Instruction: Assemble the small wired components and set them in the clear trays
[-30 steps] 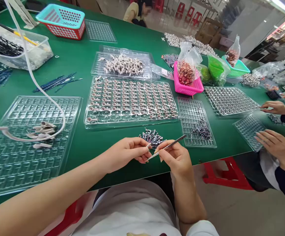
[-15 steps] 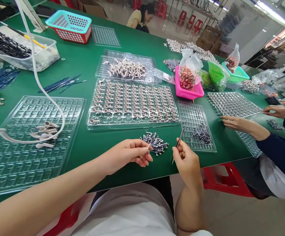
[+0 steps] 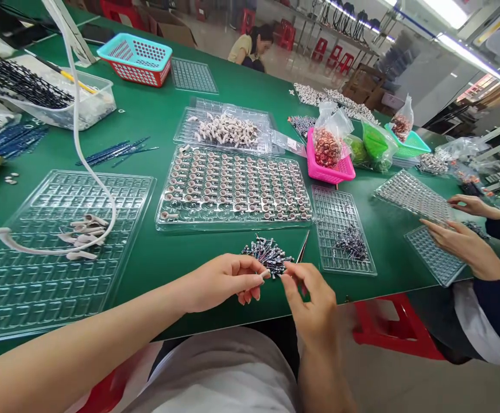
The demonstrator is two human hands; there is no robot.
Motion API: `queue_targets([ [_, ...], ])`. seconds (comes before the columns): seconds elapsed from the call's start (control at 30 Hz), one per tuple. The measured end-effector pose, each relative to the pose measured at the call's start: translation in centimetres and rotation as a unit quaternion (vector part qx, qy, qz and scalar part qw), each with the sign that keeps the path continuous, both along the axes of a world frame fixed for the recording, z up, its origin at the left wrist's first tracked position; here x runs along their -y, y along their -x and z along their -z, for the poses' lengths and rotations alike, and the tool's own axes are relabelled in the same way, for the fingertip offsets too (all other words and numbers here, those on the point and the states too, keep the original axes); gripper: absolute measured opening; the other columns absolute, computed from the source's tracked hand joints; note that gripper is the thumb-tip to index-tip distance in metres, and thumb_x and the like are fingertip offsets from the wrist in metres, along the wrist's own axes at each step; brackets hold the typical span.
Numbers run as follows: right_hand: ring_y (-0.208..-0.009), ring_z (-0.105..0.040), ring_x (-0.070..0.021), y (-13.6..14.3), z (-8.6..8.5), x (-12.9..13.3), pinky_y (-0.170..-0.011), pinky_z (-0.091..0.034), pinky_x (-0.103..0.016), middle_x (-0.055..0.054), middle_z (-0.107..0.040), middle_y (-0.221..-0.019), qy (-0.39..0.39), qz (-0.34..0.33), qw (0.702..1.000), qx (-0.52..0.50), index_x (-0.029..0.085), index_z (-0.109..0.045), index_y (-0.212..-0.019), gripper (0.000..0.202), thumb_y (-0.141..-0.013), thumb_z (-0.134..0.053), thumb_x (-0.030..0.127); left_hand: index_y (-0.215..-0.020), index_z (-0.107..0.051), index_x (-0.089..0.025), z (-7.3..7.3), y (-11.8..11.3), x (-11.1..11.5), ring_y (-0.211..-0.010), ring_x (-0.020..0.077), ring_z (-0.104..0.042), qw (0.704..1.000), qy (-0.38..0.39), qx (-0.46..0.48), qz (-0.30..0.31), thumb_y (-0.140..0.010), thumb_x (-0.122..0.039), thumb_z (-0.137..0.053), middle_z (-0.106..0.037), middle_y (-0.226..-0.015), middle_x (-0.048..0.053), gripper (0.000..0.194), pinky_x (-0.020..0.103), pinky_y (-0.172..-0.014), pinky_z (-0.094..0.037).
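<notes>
Between the thumb and fingers of my left hand (image 3: 232, 281) is a small pale part (image 3: 264, 274). My right hand (image 3: 310, 289) is beside it, its thumb and index finger close together near the small pile of dark, silvery wired parts (image 3: 267, 252); whatever they pinch is too small to name. Dark tweezers (image 3: 303, 246) show just above my right hand, angled upward. Beyond the pile lies a clear tray (image 3: 236, 183) with rows of round pale parts in its pockets. A heap of pale parts (image 3: 226, 129) sits on another tray behind it.
A clear tray (image 3: 60, 201) with a few pale parts and a white cable (image 3: 77, 115) lies at left. At right are a tray with dark parts (image 3: 348, 241), a pink basket (image 3: 329, 172) and a co-worker's hands (image 3: 465, 241) holding a tray. A blue-and-red basket (image 3: 135, 57) stands behind.
My right hand has moved left, close to my left hand, and the tweezers no longer stand between its fingertips. The co-worker's tray at right is now lifted and tilted. The view has shifted slightly.
</notes>
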State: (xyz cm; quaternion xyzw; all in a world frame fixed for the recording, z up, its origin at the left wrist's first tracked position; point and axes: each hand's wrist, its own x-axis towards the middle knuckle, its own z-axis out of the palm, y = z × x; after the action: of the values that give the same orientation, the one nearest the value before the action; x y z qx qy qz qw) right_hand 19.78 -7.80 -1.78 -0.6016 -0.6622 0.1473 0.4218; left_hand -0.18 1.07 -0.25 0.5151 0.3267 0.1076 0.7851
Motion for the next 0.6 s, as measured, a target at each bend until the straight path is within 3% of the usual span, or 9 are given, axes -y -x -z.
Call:
queue_targets([
  [0.13,-0.068,-0.059,-0.0124,1.4,-0.5,-0.3,-0.06,-0.045,-0.024,0.0,-0.067,-0.08,0.095,-0.052,0.992,-0.071,0.022,-0.068,-0.092,0.01,-0.094,-0.059,0.027,-0.105,-0.068,-0.016,-0.5,0.2,0.6,-0.076,0.0182,-0.062,0.987,-0.147,-0.048,0.035,-0.093,-0.044,-0.056,-0.07,-0.084,0.005,0.033,0.029,-0.069,-0.049],
  [0.33,-0.062,-0.057,-0.0109,1.6,-0.3,-0.7,-0.058,-0.045,-0.022,0.001,-0.067,-0.074,0.139,-0.054,0.986,-0.076,0.02,-0.067,-0.086,0.012,-0.092,-0.06,0.028,-0.11,-0.07,-0.018,-0.6,0.5,1.4,-0.08,0.0207,-0.063,0.922,-0.369,-0.109,0.047,-0.097,-0.034,-0.048,-0.073,-0.092,0.007,0.03,0.031,-0.073,-0.045],
  [0.4,-0.06,-0.056,-0.0106,1.4,-0.2,-0.6,-0.056,-0.044,-0.021,0.002,-0.066,-0.072,0.135,-0.052,0.986,-0.08,0.02,-0.067,-0.085,0.013,-0.091,-0.06,0.029,-0.112,-0.07,-0.019,-0.4,0.5,1.5,-0.085,0.022,-0.065,0.915,-0.385,-0.11,0.037,-0.097,-0.032,-0.048,-0.074,-0.097,0.008,0.03,0.031,-0.077,-0.046],
  [0.6,-0.057,-0.052,-0.0104,1.4,0.8,-0.3,-0.053,-0.041,-0.022,0.002,-0.061,-0.069,0.11,-0.005,0.987,-0.118,0.02,-0.065,-0.084,0.016,-0.093,-0.058,0.031,-0.118,-0.065,-0.017,-0.4,0.2,1.1,-0.084,0.0205,-0.065,0.946,-0.307,-0.103,-0.025,-0.092,-0.035,-0.057,-0.073,-0.093,0.006,0.034,0.029,-0.076,-0.049],
])
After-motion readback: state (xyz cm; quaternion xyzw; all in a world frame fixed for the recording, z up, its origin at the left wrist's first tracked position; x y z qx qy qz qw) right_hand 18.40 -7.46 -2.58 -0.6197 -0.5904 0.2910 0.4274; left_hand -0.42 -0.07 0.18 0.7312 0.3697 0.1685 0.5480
